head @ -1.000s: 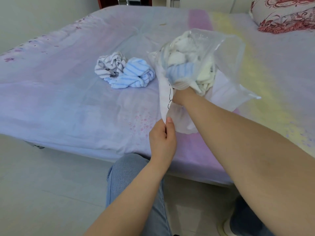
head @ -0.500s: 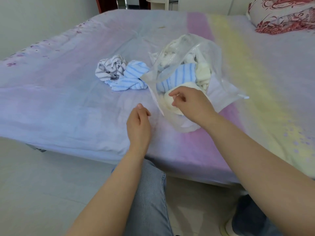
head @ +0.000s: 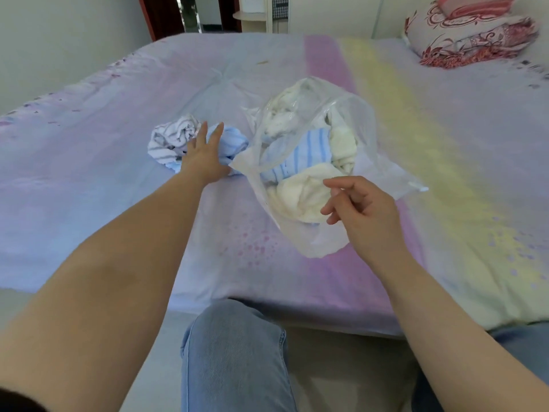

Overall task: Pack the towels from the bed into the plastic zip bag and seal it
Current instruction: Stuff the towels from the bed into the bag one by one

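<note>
A clear plastic zip bag [head: 370,138] lies on the bed with its mouth open toward me, holding several towels, among them a cream one [head: 300,194] and a blue striped one [head: 300,156]. Left of the bag lie two loose towels: a grey-and-white striped towel [head: 170,138] and a light blue striped towel [head: 233,142]. My left hand [head: 205,156] is stretched out over these two with fingers spread, resting on or just above the blue one. My right hand [head: 359,209] hovers at the bag's mouth, fingers loosely curled, holding nothing.
The bed [head: 104,179] has a pale purple and yellow sheet and its front edge runs just beyond my knee [head: 234,346]. Red patterned pillows [head: 472,34] lie at the far right corner. A doorway and shelf stand behind the bed.
Both hands have let go of the bag, which has settled on the bed. My left hand has reached forward to the loose towels; my right hand has drawn back out of the bag.
</note>
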